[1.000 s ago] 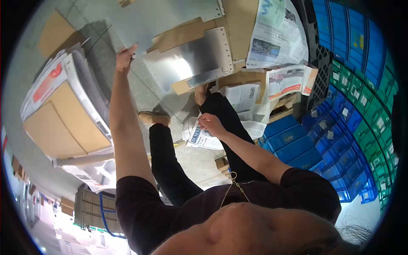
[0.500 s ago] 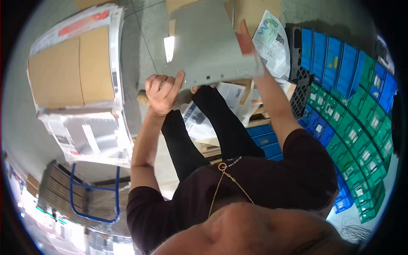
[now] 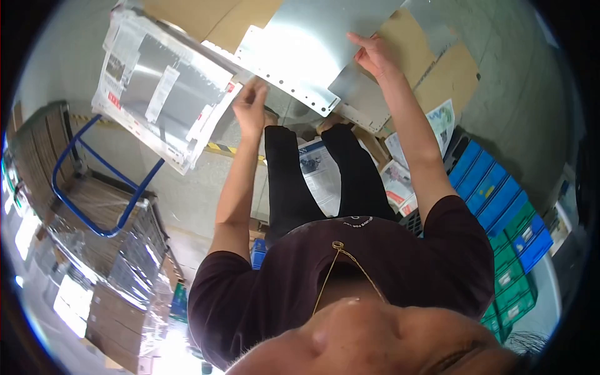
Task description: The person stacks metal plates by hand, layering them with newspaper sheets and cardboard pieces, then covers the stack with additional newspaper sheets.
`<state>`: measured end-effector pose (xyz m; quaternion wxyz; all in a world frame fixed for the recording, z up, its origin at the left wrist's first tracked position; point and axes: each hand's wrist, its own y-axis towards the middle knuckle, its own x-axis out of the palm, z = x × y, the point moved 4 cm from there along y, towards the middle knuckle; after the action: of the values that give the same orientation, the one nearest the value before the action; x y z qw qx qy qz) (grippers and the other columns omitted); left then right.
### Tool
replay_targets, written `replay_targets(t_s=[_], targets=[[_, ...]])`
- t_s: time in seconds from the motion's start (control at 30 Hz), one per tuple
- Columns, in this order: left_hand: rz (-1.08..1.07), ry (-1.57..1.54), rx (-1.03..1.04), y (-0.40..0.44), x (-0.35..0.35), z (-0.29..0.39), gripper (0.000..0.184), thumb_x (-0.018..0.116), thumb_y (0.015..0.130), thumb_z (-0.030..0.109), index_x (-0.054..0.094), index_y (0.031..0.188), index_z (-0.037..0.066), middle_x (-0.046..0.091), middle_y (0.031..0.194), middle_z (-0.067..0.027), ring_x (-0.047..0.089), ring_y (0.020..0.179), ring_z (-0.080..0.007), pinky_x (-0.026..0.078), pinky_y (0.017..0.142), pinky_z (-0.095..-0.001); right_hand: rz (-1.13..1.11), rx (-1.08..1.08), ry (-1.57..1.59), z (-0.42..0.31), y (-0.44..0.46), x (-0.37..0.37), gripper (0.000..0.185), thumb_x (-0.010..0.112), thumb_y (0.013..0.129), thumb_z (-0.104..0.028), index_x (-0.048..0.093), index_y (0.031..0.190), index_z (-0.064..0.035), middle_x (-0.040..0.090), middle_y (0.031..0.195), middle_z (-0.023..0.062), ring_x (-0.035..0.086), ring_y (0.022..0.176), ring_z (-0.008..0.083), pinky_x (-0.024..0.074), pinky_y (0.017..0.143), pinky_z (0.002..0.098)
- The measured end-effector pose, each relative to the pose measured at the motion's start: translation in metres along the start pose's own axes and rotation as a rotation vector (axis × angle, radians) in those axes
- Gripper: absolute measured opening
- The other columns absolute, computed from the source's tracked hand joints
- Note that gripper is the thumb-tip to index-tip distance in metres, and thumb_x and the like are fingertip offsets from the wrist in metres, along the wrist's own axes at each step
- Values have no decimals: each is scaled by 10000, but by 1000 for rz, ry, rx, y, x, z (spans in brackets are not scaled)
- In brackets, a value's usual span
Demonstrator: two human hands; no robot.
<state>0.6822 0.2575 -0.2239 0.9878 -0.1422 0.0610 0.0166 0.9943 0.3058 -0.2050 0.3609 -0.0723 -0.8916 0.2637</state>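
A large shiny metal sheet (image 3: pixel 306 50) with a row of holes along its near edge lies in front of me, over cardboard and a second grey metal sheet (image 3: pixel 362 94). My left hand (image 3: pixel 251 107) is at its near left edge, fingers bent and smeared; whether they grip the edge cannot be made out. At the right edge is my right hand (image 3: pixel 376 55), one finger stretched out over the metal and the others loosely bent, not visibly closed on it.
On the left stands a stack (image 3: pixel 150 94) of metal sheets and newspaper. Behind it is a blue-handled cart (image 3: pixel 119 194) with wrapped goods. Blue crates (image 3: pixel 487 187) and green crates (image 3: pixel 515 281) line the right. Brown cardboard (image 3: pixel 450 75) lies ahead; newspaper (image 3: pixel 322 175) shows between my legs.
The metal sheet, held up between both hands before, now lies flat farther forward. My view has turned, so the left stack and cart sit nearer. The right hand's fingers have loosened.
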Motion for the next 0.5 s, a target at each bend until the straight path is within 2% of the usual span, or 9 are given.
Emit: replay_targets(t_s=[0.03,0.13,0.3,0.47,0.5], targets=[[15,-157,-101,-10,-2,2,301,602,839,0,570,1133,-55,659,972,-95,629,830,-158,493,755,-258,37,-3,-21,9,9,12,164,676,785,-41,625,941,-29,647,938,68,628,854,177,527,746,330],[49,-308,-228,-28,-19,-2,311,568,862,2,552,1169,-45,661,958,-86,634,825,-134,482,701,-226,-35,26,-117,31,26,53,142,658,800,-53,628,938,-33,645,939,59,622,851,173,512,725,329],[242,-398,-272,-31,-79,-2,311,569,862,-5,557,1171,-37,660,939,-90,635,815,-137,510,696,-231,-162,144,-71,85,60,116,190,634,807,-32,610,995,-22,631,989,79,604,915,187,490,767,326],[398,-466,-304,-25,-146,-9,342,569,841,-42,542,1182,-49,655,877,-76,605,773,-104,477,661,-214,-77,247,-82,147,90,165,285,656,787,-19,575,1060,-40,617,996,64,605,897,197,500,749,317],[410,-447,-298,-22,-160,-15,330,612,833,8,567,1157,-30,659,936,-78,629,803,-131,526,688,-244,-66,271,-98,161,97,172,295,653,788,-16,572,1070,-54,613,997,56,604,898,198,502,747,321]])
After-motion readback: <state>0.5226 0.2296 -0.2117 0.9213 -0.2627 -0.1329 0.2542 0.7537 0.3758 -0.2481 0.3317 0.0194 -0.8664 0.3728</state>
